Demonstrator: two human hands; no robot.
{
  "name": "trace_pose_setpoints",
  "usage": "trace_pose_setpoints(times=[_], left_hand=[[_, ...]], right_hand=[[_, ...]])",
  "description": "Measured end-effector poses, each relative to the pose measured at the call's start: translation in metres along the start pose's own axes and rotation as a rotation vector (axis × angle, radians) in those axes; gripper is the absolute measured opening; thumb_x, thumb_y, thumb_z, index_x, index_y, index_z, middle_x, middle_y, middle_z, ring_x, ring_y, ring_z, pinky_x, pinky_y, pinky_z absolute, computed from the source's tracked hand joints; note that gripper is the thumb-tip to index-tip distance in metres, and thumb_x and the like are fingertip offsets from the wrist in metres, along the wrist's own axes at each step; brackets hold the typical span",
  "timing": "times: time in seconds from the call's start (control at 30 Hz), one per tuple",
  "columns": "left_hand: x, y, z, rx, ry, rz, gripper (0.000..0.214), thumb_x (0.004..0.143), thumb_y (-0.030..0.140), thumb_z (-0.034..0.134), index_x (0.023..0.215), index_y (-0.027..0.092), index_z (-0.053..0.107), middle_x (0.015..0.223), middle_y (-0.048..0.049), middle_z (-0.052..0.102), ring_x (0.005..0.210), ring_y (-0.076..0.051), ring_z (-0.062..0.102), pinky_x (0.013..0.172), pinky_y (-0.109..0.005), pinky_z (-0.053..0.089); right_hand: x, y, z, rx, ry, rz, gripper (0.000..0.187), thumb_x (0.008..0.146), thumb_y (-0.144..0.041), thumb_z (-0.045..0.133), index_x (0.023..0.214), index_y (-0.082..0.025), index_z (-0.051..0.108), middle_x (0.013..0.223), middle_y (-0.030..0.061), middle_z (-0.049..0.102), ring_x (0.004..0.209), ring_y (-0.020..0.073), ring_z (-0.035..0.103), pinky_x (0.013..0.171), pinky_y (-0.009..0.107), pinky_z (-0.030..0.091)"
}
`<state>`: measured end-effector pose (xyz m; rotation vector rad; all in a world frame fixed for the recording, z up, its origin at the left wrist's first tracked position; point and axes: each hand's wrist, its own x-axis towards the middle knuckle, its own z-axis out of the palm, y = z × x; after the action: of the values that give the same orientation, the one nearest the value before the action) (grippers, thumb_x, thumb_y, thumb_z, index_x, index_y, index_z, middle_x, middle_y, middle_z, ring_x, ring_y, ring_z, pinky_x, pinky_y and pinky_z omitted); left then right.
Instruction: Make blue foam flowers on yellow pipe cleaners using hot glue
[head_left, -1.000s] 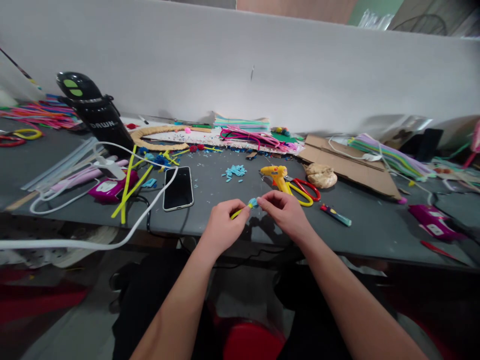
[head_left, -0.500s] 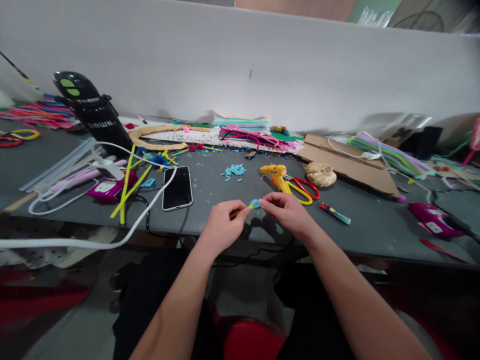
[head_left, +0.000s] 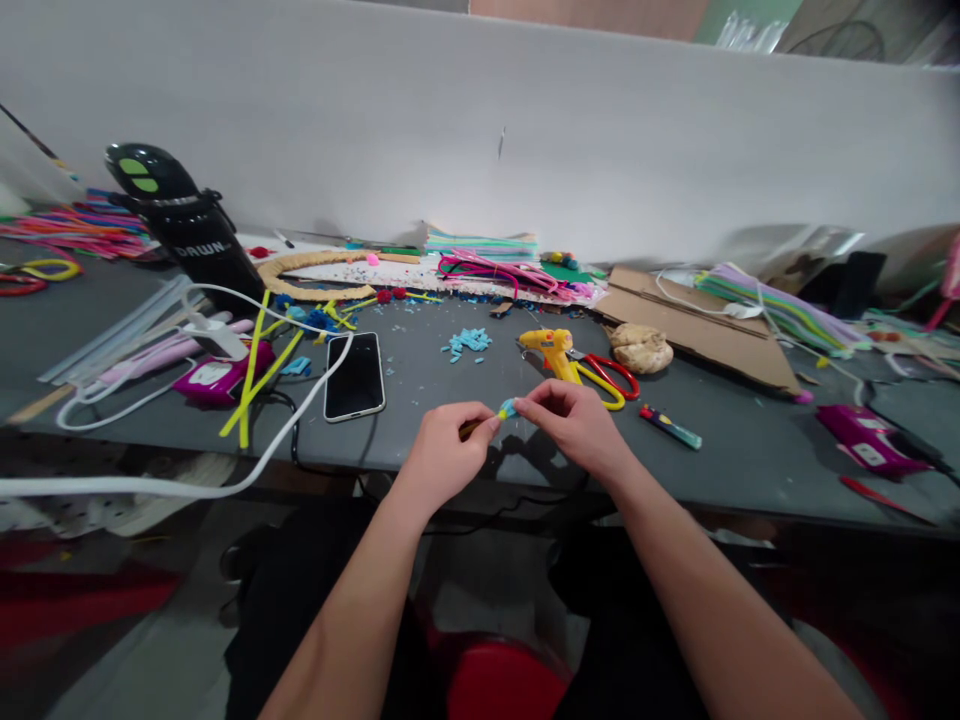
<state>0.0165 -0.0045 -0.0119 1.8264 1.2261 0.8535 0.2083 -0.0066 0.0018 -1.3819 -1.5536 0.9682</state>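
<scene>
One left hand [head_left: 448,452], forearm angled inward, is closed in a thumb-and-finger pinch on the yellow end of the blue-tipped piece [head_left: 508,408], held above the table [head_left: 420,370]. Judged light, soft, easily crushed; best gripped by its yellow end. Blue end is pinched by the right hand [head_left: 574,422], forearm likewise angled inward.

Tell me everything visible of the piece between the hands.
The piece has a light-blue tip and yellow stem, sloping up rightward in the picture. The left hand pinches the stem, partly hiding it; the right hand seems to pinch the tip. It is held above the table; its material is unclear.
</scene>
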Motion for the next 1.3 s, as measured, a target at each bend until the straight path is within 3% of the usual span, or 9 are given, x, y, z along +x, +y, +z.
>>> trace_pose_setpoints(times=[0.17, 0.3, 0.4, 0.8, 1.3], left_hand=[[0.001, 0.001, -0.001, -0.009, 0.0, 0.0, 0.026, 0.088, 0.035, 0.053, 0.074, 0.017, 0.065, 0.064, 0.001, 0.056, 0.062, -0.013, 0.046, 0.058, -0.025, 0.033], [0.001, 0.0, -0.003, 0.002, 0.007, 0.004, 0.026, 0.088, 0.036, 0.053, 0.075, 0.017, 0.066, 0.064, 0.0014, 0.055, 0.061, -0.013, 0.045, 0.057, -0.025, 0.032], [0.0, 0.0, -0.003, 0.008, 0.015, 0.013, 0.026, 0.088, 0.036, 0.054, 0.075, 0.017, 0.067, 0.063, 0.0015, 0.054, 0.06, -0.013, 0.044, 0.057, -0.025, 0.033], [0.0, 0.002, -0.001, -0.013, 0.003, 0.021, 0.029, 0.088, 0.038, 0.054, 0.076, 0.016, 0.068, 0.066, -0.0007, 0.059, 0.062, -0.014, 0.047, 0.058, -0.025, 0.035], [0.0, 0.004, -0.002, -0.029, -0.018, 0.007, 0.027, 0.089, 0.036, 0.056, 0.075, 0.016, 0.068, 0.067, 0.0001, 0.06, 0.063, -0.013, 0.048, 0.06, -0.025, 0.035]], right_hand=[[0.001, 0.0, -0.007, 0.006, 0.05, -0.043, 0.033, 0.079, -0.05, 0.072, 0.076, -0.018, 0.065, 0.066, -0.0001, 0.06, 0.058, 0.0124, 0.05, 0.054, 0.026, 0.041], [-0.001, -0.004, -0.012, 0.044, -0.018, -0.029, 0.028, 0.078, -0.044, 0.074, 0.089, -0.019, 0.072, 0.084, 0.0047, 0.072, 0.072, 0.0172, 0.063, 0.066, 0.029, 0.051], [-0.003, -0.004, -0.01, 0.039, -0.05, -0.003, 0.029, 0.077, -0.044, 0.074, 0.093, -0.02, 0.075, 0.087, 0.0066, 0.074, 0.077, 0.0204, 0.067, 0.068, 0.032, 0.054], [-0.004, -0.003, -0.002, -0.055, -0.039, -0.066, 0.024, 0.078, -0.039, 0.072, 0.087, -0.017, 0.075, 0.08, 0.0052, 0.074, 0.07, 0.0174, 0.065, 0.065, 0.029, 0.053], [-0.004, 0.0, -0.001, -0.021, -0.048, -0.024, 0.024, 0.078, -0.04, 0.073, 0.085, -0.017, 0.072, 0.077, 0.004, 0.071, 0.066, 0.0154, 0.062, 0.061, 0.027, 0.051]])
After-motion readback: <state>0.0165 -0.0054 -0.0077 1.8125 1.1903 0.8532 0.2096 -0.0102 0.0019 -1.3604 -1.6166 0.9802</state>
